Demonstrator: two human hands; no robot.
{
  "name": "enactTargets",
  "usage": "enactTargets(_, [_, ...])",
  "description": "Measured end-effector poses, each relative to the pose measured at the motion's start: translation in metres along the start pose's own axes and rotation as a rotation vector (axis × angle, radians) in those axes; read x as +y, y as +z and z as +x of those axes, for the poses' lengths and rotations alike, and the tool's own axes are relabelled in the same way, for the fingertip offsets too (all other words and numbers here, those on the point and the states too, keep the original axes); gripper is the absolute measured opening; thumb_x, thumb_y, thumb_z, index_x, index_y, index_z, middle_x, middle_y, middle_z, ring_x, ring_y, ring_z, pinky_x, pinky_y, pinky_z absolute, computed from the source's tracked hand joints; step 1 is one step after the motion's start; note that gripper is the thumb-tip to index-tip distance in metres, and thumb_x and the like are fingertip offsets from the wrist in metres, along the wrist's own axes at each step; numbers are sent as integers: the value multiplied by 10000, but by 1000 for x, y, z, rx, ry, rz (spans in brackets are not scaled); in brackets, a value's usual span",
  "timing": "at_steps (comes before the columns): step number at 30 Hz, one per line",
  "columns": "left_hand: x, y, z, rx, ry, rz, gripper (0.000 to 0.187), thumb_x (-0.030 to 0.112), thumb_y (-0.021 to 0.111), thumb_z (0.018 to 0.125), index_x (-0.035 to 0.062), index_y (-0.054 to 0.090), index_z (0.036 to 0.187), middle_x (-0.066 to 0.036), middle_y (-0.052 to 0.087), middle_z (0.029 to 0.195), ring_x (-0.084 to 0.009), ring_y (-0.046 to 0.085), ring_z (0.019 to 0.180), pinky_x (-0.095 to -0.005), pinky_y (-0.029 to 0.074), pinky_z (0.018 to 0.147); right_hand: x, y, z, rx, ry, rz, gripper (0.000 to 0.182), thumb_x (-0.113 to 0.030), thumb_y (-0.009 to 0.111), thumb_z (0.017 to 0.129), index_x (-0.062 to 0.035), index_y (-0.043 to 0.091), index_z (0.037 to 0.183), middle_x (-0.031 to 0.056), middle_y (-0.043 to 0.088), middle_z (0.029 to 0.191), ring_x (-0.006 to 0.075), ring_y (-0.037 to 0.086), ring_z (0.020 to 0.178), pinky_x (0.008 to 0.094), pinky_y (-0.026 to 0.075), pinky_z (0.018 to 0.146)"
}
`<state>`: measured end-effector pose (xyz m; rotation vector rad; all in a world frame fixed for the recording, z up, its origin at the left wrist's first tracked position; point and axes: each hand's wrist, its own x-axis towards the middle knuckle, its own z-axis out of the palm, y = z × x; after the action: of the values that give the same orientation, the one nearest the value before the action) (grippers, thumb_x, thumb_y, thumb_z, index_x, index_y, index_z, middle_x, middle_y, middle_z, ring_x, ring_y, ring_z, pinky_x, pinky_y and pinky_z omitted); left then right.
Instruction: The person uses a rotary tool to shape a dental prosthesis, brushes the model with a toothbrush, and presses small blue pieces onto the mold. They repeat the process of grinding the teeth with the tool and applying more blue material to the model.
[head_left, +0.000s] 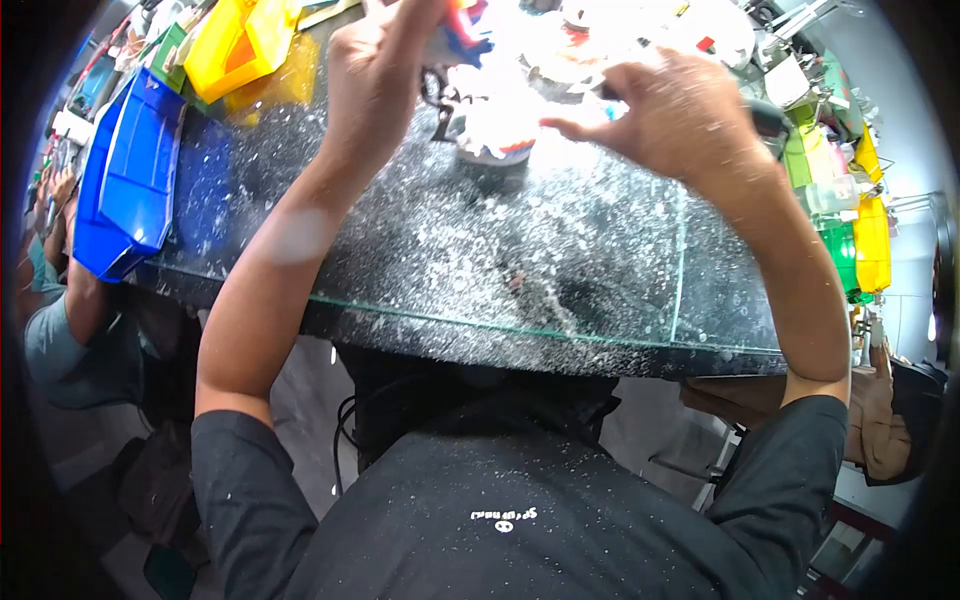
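Note:
My left hand (375,65) is raised at the top of the view, fingers closed round a small red, blue and white piece (466,32). Glare and the frame's edge hide part of that piece. My right hand (685,115) curls over a dark-handled tool (768,118), whose end sticks out behind the hand; its working tip is lost in the glare. The thumb points left, towards a white plaster-like block (495,132) with a coloured band round its base. That block stands on the table between my hands, with a black bracket-like part (440,105) beside it.
White powder and crumbs cover the dark glass-topped table (450,240). A blue bin (130,180) and a yellow bin (240,50) stand at left. More yellow and green bins (872,240) line the right. A person's sleeve (65,350) shows at left, another person (880,420) at right.

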<state>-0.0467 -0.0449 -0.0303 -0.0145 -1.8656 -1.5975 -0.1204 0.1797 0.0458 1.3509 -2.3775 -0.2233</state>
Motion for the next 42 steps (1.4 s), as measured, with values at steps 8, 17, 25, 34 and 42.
enactTargets(8, [4, 3, -7, -40, -310, -390, 490, 516, 437, 936, 65, 556, 1085, -45, 626, 799, -70, 534, 625, -209, 376, 543, 267, 36, -6, -215, -59, -461, 253, -187, 421, 931, -30, 576, 1057, 214, 597, 997, 372, 583, 948, 435, 487, 810])
enactTargets(17, [11, 9, -17, -99, -389, -453, 519, 500, 350, 938, 56, 571, 1087, -73, 652, 801, -105, 597, 648, -227, 408, 513, 250, 155, -2, -44, 356, 281, 437, -385, 463, 943, -63, 580, 1215, 198, 621, 1109, 351, 578, 1034, 394, 436, 926])
enactTargets(25, [3, 1, -14, -255, -285, -383, 589, 454, 285, 963, -47, 568, 1090, -129, 640, 855, -185, 608, 815, -264, 442, 743, 155, 90, -29, 232, 378, 512, 277, -217, 587, 879, -67, 619, 1109, 115, 618, 879, 204, 599, 807, 330, 484, 762])
enactTargets(34, [-4, -1, -8, -325, -56, -26, 613, 549, 306, 955, 40, 599, 782, -107, 662, 919, -178, 593, 921, -361, 348, 958, 61, 80, -71, -187, 433, 918, 171, -159, 663, 801, -1, 627, 855, 66, 597, 726, 132, 543, 644, 278, 450, 605])
enactTargets(42, [18, 1, -14, -363, 98, 36, 587, 517, 397, 893, 19, 658, 1063, -149, 667, 981, -203, 597, 992, -356, 361, 965, 51, 79, -72, -102, 468, 915, 125, -129, 637, 838, -7, 608, 853, 48, 612, 721, 113, 570, 657, 262, 460, 608])
